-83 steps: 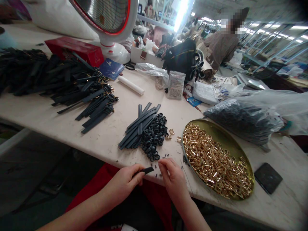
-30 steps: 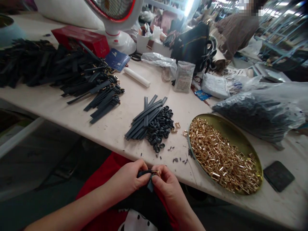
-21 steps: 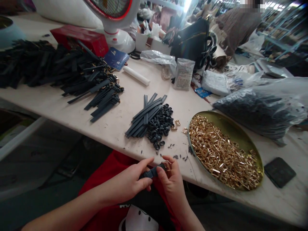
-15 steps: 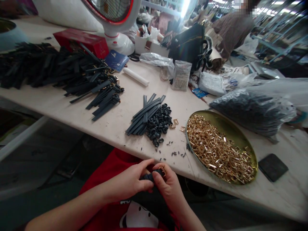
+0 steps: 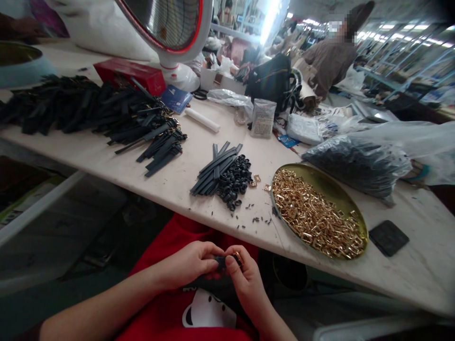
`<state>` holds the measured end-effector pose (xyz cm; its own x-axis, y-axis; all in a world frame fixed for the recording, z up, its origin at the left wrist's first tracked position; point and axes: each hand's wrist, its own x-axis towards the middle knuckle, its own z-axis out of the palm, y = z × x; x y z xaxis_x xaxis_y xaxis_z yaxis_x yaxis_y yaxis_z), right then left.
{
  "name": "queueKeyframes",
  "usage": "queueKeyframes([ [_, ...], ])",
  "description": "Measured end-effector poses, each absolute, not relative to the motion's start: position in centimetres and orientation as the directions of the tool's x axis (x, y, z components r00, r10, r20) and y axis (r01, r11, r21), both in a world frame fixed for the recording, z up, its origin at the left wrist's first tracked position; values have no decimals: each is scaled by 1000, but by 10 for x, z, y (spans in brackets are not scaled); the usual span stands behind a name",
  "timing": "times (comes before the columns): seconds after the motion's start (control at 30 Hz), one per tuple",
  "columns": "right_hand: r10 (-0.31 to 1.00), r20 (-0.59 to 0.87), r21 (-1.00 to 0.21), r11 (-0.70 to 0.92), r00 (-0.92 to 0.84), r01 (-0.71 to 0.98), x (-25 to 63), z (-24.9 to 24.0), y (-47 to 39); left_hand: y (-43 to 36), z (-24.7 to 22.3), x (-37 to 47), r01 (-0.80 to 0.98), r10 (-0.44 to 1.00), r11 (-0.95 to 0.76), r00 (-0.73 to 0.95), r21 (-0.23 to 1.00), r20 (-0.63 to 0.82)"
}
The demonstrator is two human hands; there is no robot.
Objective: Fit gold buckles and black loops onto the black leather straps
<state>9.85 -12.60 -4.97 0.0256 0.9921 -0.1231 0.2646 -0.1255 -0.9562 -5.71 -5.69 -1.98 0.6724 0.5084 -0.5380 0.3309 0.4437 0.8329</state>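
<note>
Over the lap, just below the table edge, my left hand (image 5: 194, 263) pinches one end of a dark strap (image 5: 221, 261). The fingers of my right hand (image 5: 245, 272) close on its other end, where a gold buckle (image 5: 237, 257) shows between them. On the table ahead lie loose dark straps (image 5: 216, 166) beside a heap of small black loops (image 5: 234, 182). To their right, a round tray (image 5: 329, 182) holds a mound of gold buckles (image 5: 316, 215). A few loose buckles (image 5: 255, 180) lie between loops and tray.
A long pile of dark straps (image 5: 81, 104) covers the table's left. Behind stand a fan (image 5: 170, 23), a red box (image 5: 130, 75) and a black bag (image 5: 272, 80). Plastic bags (image 5: 359, 154) and a black square (image 5: 388, 237) lie right. A person (image 5: 327, 52) is in the background.
The view has shifted slightly, so the tray and right-hand items appear further left. Both hands remain together on the strap, with the left fingers now closer to the right ones.
</note>
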Motion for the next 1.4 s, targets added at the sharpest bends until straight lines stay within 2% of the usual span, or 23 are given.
queueKeyframes([
  [0.2, 992, -77, -915, -30, -102, 402, 97, -49, -134, -70, -23, -61, 287, 488, 504, 684, 815, -543],
  [0.27, 987, -101, -937, -53, -122, 346, 97, -50, -135, -72, -23, -61, 289, 487, 500, 685, 816, -541],
  [0.37, 987, -156, -963, -148, -21, 224, 96, -54, -135, -69, -22, -61, 342, 483, 469, 673, 814, -561],
  [0.47, 986, -135, -962, -154, 97, 224, 93, -58, -135, -65, -19, -62, 482, 464, 356, 653, 801, -599],
  [0.53, 990, -96, -960, -119, 104, 253, 90, -61, -133, -63, -15, -61, 524, 481, 279, 649, 805, -589],
  [0.67, 995, -38, -961, -62, 93, 271, 85, -62, -113, -50, -2, -57, 554, 556, 127, 647, 823, -521],
  [0.73, 996, -12, -960, -37, 89, 276, 88, -60, -94, -28, 3, -61, 607, 634, -40, 629, 794, -449],
  [0.8, 993, 28, -953, -8, 114, 304, 95, -57, -71, 7, 3, -71, 698, 771, -255, 564, 669, -294],
  [0.87, 982, 73, -924, 2, 172, 382, 107, -57, -51, 53, -2, -88, 833, 898, -373, 435, 410, -67],
  [0.9, 975, 95, -902, -1, 201, 431, 114, -59, -43, 75, -5, -98, 898, 930, -364, 363, 248, 54],
  [1.0, 956, 150, -836, -12, 251, 548, 132, -72, -30, 129, -12, -118, 956, 954, -263, 237, 131, 185],
  [1.07, 942, 187, -817, -9, 279, 577, 138, -83, -28, 148, -14, -115, 956, 945, -260, 225, 132, 236],
  [1.13, 927, 226, -812, 11, 298, 583, 140, -92, -29, 157, -15, -96, 924, 933, -326, 279, 201, 229],
  [1.23, 915, 262, -812, 38, 306, 582, 139, -96, -30, 170, -22, -54, 850, 914, -403, 391, 339, 106],
  [1.4, 919, 296, -792, 85, 259, 604, 140, -90, -30, 199, -36, -16, 860, 940, -297, 339, 414, -30],
])
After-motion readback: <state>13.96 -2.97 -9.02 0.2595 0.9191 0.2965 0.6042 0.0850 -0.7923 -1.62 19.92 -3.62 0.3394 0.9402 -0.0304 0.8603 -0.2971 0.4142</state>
